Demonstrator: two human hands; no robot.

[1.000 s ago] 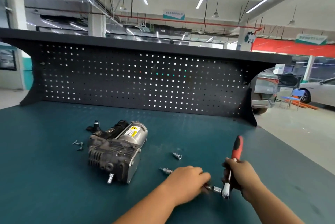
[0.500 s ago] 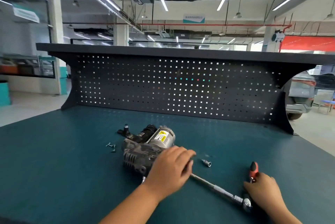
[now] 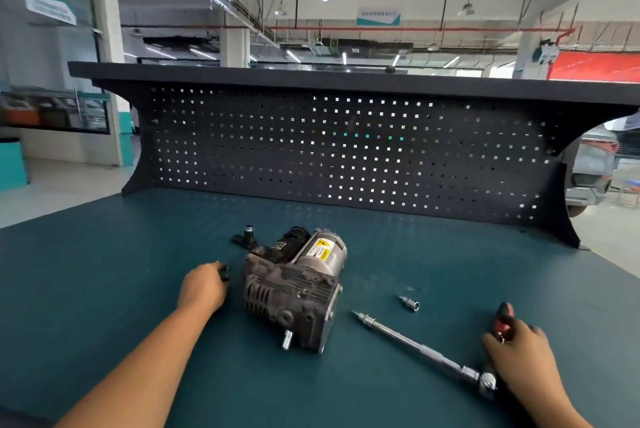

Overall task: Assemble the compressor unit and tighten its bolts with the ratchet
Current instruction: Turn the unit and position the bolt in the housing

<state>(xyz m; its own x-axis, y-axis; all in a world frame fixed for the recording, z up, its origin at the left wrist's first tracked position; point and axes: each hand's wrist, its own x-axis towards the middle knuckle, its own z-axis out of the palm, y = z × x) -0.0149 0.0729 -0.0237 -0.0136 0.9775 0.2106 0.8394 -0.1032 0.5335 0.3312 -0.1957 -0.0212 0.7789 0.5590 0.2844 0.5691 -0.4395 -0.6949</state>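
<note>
Left hand (image 3: 202, 289) just beside compressor (image 3: 294, 292), seemingly apart.

Left hand (image 3: 204, 285) extends forward, knuckles up, fingers curled down; right hand (image 3: 516, 348), toward the counter's (image 3: 104, 289) right edge, grips the ratchet (image 3: 503, 322).

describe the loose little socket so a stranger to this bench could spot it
On the teal bench mat, find the grey compressor in the middle. Just right of it lies a short silver socket, alone on the mat, beyond the long extension bar; unlike the bar, it is stubby and joined to nothing.
</note>
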